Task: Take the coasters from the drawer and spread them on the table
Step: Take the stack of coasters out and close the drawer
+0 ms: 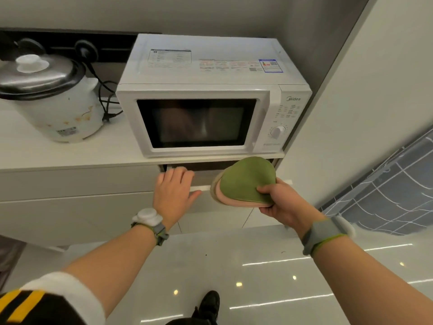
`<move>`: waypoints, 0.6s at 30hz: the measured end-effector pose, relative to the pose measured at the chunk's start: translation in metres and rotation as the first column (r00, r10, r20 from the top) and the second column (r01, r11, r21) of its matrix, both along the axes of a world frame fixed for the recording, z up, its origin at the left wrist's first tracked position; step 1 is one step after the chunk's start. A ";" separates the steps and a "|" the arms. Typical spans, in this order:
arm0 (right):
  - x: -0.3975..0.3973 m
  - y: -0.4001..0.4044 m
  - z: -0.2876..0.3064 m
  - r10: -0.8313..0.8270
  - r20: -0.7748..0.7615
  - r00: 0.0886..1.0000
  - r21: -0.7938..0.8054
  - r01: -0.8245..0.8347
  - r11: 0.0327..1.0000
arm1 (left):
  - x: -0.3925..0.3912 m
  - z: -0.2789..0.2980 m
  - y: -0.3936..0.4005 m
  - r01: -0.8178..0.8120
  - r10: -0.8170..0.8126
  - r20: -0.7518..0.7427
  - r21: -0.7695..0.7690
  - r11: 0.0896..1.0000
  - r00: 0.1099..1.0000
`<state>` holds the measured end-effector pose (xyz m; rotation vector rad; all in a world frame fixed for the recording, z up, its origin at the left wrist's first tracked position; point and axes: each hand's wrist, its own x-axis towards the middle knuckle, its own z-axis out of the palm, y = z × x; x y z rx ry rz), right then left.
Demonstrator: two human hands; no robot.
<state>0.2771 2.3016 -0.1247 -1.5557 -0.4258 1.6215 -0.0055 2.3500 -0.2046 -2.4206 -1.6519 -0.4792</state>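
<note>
My right hand [280, 202] grips a stack of round coasters [241, 181], green on top with pink and beige ones beneath, held tilted in front of the drawer. The drawer [199, 173] below the microwave stands slightly open, showing a dark gap. My left hand [174, 188] rests flat on the drawer's white front edge, fingers spread over the top. Both wrists wear grey bands. No table is in view.
A white microwave [206, 113] sits on the white counter [70, 153] directly above the drawer. A white rice cooker [54, 97] with a dark lid stands at the left, its cord trailing behind. A wall panel rises at the right. Glossy floor lies below, with my shoe [209, 303].
</note>
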 end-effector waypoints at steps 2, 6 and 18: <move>-0.003 0.001 -0.005 0.003 0.001 1.000 0.002 -0.003 1.000 | 0.004 0.001 0.016 -0.020 0.020 -0.006 0.019 1.000 1.000; -0.006 0.004 -0.012 0.009 0.029 1.000 0.002 -0.010 1.000 | 0.009 -0.006 0.044 -0.080 0.081 -0.016 0.066 0.995 0.997; 0.004 0.010 -0.030 -0.088 -0.001 0.996 0.010 0.088 0.996 | 0.021 -0.038 0.080 -0.182 0.174 0.057 0.220 0.958 0.983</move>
